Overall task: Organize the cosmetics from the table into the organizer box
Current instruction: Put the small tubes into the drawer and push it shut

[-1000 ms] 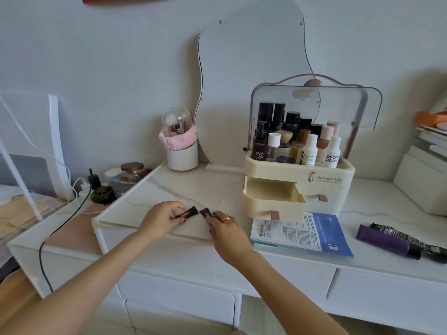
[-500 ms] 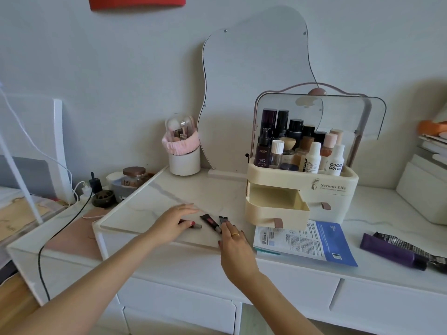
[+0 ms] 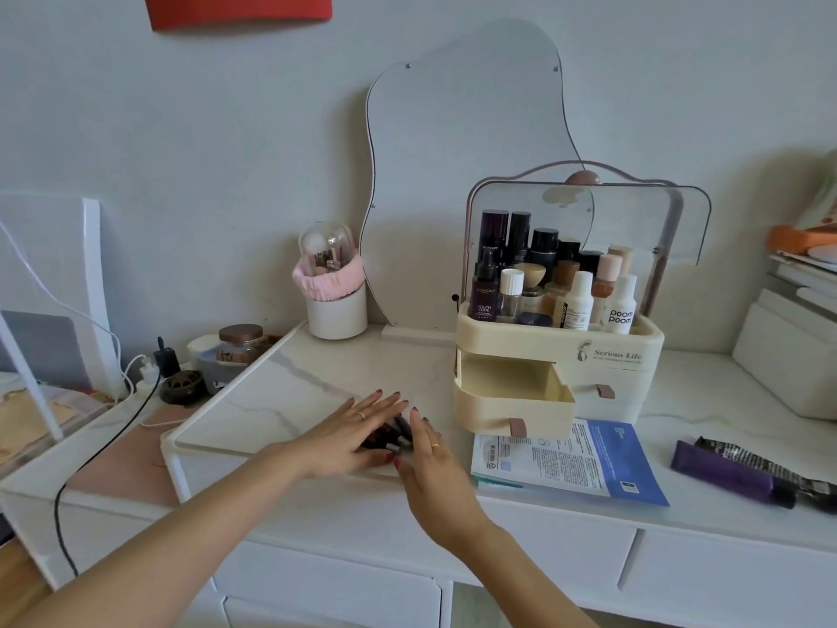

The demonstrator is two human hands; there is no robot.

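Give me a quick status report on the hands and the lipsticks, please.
Left hand flat, fingers spread over lipsticks; right hand open against them. Organizer box drawer open, path clear.

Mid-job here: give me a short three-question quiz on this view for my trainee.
1. True or false: the organizer box's left drawer is pulled out.
2. What lies between the left hand and right hand?
A. small lipstick tubes
B. a hairbrush
C. a phone
3. Fill in: the purple tube lies to the right of the blue-and-white ____.

Key: 1 true; 2 A; 3 packet.
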